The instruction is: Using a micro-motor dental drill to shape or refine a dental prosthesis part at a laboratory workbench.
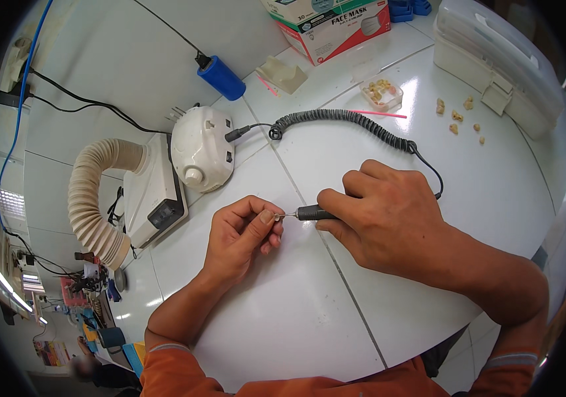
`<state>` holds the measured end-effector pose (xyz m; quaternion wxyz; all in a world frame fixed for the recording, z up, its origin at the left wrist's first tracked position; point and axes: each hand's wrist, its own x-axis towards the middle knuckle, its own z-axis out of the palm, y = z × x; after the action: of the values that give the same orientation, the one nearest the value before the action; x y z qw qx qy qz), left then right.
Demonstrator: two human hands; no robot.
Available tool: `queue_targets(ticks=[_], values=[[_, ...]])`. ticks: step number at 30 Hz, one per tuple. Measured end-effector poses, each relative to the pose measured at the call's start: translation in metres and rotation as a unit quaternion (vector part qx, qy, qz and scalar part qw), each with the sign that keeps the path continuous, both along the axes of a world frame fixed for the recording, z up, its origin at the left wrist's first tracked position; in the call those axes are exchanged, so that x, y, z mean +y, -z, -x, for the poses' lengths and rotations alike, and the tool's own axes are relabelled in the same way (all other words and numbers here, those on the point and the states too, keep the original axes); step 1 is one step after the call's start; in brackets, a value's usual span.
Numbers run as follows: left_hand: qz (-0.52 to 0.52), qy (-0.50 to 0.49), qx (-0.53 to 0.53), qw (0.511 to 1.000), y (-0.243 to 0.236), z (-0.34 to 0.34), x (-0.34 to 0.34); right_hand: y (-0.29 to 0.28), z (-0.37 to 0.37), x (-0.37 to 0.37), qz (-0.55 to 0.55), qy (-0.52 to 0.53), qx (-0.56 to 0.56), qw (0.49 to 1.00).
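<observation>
My left hand [238, 237] is closed, pinching a small pale piece [277, 217] between thumb and fingertips; the fingers hide most of it. My right hand [389, 215] grips a black rotary handpiece [314, 212] like a pen. Its thin metal bit points left and meets the pale piece, though I cannot tell whether it touches. From behind the right hand a black coiled cord [342, 116] runs to a white motor control box [200, 151] with a round knob. Both hands are just above the white tiled table [283, 317].
A ribbed beige hose [88, 198] bends from a white box unit [154, 205] at left. Farther back are a blue cylinder [221, 78], a face mask box [336, 33] and a small clear tray [383, 96] of yellowish pieces. Several loose yellowish lumps [455, 116] lie near a lidded plastic case [494, 73].
</observation>
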<state>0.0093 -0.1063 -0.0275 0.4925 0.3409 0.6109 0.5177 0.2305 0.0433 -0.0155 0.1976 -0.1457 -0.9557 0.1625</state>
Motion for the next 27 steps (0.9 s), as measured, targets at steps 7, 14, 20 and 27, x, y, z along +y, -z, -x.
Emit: queue_targets(ticks=[7, 14, 20, 27], values=[[0.001, 0.002, 0.008, 1.000, -0.0011, -0.0002, -0.0004, 0.0010, 0.0005, -0.0005, -0.002, -0.002, 0.004, 1.000], [0.007, -0.001, 0.016, 1.000, -0.0008, -0.0004, -0.0007, 0.0012, 0.0005, -0.0007, -0.005, -0.003, 0.000, 1.000], [0.009, 0.001, 0.017, 1.000, -0.0011, -0.0011, -0.0004, 0.0007, 0.0006, -0.0005, -0.002, -0.001, -0.005, 1.000], [0.008, -0.003, 0.021, 1.000, -0.0006, -0.0013, 0.0000, 0.0021, 0.0009, -0.0021, -0.004, 0.006, -0.001, 1.000]])
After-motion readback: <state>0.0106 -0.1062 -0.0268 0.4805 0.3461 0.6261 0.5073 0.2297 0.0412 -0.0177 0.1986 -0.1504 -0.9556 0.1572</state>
